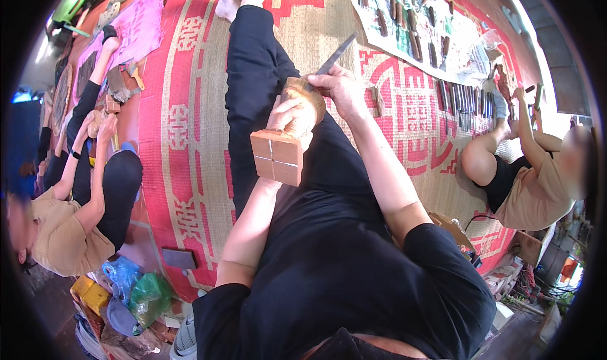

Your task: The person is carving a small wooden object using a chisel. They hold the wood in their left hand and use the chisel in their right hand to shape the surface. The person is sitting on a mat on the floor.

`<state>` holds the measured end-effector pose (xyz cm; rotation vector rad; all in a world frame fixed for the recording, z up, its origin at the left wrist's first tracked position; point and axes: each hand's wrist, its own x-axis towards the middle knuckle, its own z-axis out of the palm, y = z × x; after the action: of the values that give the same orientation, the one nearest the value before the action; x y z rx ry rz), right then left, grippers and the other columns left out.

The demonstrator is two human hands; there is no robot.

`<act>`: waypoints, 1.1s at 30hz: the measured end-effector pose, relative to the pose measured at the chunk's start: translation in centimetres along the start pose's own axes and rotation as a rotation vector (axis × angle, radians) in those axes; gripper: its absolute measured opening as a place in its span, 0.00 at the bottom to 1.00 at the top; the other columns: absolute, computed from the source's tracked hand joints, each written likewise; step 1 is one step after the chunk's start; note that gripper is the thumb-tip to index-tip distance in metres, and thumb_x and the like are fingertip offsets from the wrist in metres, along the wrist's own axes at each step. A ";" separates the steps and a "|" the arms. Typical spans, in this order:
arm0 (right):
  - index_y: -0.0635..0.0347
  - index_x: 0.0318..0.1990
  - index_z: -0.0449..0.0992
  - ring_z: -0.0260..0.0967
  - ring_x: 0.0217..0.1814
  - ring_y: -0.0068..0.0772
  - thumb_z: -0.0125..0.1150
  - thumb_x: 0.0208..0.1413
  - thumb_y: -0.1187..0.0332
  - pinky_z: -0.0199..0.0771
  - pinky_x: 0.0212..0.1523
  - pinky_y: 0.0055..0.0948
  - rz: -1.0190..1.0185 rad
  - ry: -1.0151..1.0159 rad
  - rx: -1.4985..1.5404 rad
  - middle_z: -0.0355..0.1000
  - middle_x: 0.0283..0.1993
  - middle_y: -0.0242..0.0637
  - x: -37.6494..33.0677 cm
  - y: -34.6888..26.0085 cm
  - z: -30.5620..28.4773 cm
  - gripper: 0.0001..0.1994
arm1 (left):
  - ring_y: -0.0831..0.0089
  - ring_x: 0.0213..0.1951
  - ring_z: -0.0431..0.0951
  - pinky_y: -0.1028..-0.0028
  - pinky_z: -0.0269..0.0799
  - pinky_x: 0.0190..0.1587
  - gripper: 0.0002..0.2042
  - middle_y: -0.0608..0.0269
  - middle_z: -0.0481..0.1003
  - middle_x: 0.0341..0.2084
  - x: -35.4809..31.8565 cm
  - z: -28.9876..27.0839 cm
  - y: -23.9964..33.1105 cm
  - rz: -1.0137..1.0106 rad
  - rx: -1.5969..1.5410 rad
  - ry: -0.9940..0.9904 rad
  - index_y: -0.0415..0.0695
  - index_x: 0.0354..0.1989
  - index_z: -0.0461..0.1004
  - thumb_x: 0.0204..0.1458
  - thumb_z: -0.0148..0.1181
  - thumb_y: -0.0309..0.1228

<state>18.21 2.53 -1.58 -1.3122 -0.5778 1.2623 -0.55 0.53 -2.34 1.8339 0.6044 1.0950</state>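
Observation:
My left hand [291, 113] is wrapped round the narrow middle of a wooden carving [277, 158], held over my lap. Its square base faces me and bears a white cross line; the rounded far end rises beyond my fingers. In my right hand [344, 91] is a long, flat, dark file [341, 51], gripped near its lower end. That lower end meets or lies just beside the carving's far end; exact contact is hard to tell. The file's other end points up and to the right.
A red and straw-coloured woven mat [190, 132] lies under my legs. At the far right, several chisels and knives rest on a white sheet [465, 69], with more carving tools [465, 99] below it. Co-workers sit at left [76, 214] and right [531, 183]. Plastic bags [148, 297] lie lower left.

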 end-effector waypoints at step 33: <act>0.63 0.37 0.76 0.75 0.34 0.28 0.61 0.53 0.72 0.75 0.38 0.27 -0.089 0.084 0.120 0.78 0.33 0.38 -1.3 0.3 -1.2 0.06 | 0.60 0.58 0.66 0.60 0.59 0.62 0.16 0.57 0.68 0.53 0.9 -0.2 1.1 -0.005 0.019 0.052 0.44 0.47 0.69 0.48 0.62 0.23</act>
<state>18.73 0.83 -1.74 -1.2204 -0.4884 1.1464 -0.29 0.74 -0.96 1.8244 0.6509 1.1400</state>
